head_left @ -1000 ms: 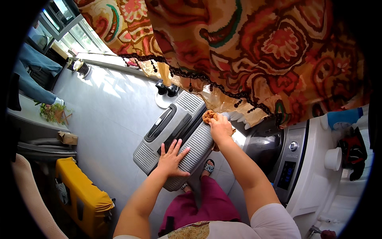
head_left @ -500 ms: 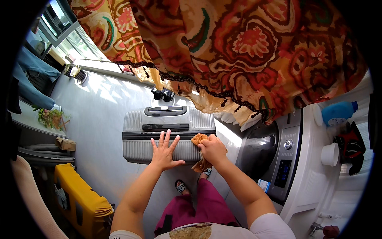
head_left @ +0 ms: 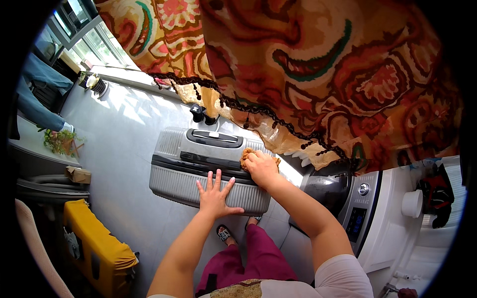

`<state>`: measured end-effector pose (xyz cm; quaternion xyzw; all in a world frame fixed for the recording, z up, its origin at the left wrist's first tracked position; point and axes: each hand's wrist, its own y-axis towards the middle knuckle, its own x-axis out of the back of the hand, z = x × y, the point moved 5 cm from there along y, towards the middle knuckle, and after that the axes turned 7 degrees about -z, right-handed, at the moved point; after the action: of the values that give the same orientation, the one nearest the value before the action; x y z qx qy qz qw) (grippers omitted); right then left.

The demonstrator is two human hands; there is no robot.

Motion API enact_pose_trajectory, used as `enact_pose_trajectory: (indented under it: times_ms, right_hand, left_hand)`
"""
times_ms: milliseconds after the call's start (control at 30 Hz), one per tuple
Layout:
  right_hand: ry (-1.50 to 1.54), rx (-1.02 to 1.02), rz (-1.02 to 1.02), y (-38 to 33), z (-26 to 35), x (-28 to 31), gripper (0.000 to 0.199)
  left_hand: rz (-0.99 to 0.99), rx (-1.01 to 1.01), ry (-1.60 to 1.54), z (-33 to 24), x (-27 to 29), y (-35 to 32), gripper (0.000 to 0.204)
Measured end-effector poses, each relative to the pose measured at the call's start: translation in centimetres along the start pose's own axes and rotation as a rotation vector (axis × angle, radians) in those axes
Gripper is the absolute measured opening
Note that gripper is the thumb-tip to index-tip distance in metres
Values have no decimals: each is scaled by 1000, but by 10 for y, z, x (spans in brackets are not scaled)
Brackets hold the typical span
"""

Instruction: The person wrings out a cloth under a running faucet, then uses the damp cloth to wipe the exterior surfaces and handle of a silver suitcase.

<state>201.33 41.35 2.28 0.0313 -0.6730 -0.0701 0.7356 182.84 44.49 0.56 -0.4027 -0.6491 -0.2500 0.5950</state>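
A grey ribbed suitcase [head_left: 174, 181] stands on the floor in front of me, its black handle [head_left: 214, 138] and black zip band facing up. My left hand [head_left: 214, 197] lies spread on the near ribbed side, fingers apart and holding nothing. In my right hand [head_left: 262, 169] is a bunched brown cloth [head_left: 247, 158], pressed on the suitcase's right end near the top. Part of the cloth is hidden under my fingers.
A patterned red and orange curtain [head_left: 318, 64] hangs low over the far right. The washing machine [head_left: 355, 218] stands to my right. At left are a yellow covered case [head_left: 94, 248], a small cardboard box [head_left: 78, 174] and a plant [head_left: 60, 142]. Black shoes [head_left: 198, 113] sit behind the suitcase.
My right hand and the cloth have moved up and away from me along the suitcase's right end. My left hand has shifted slightly right and nearer. The suitcase appears turned a little in view.
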Motion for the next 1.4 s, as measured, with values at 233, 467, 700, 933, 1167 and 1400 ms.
enact_pose_trajectory:
  times_ms: [233,467,700,933,1167,1400]
  right_hand:
    - [1,-423,-50,20,-44,-2,38]
    - [6,-109,-182,-25,-7,-5,24]
    - [119,-50,-276,39,13,19,17]
    - [17,3,30,53,20,3,18]
    - [48,5,-252,96,48,-10,12]
    - [34,97,-174,145,64,-22,16]
  left_hand:
    - [-77,-59,-35,-1,4,-4,111]
    - [-28,-77,-55,4,-1,-10,111]
    - [-25,-83,-58,2,2,-12,112]
    - [23,-61,-65,-1,7,-11,108]
    - [48,-93,-71,1,3,-11,111]
    - [13,-82,-96,2,2,-6,112]
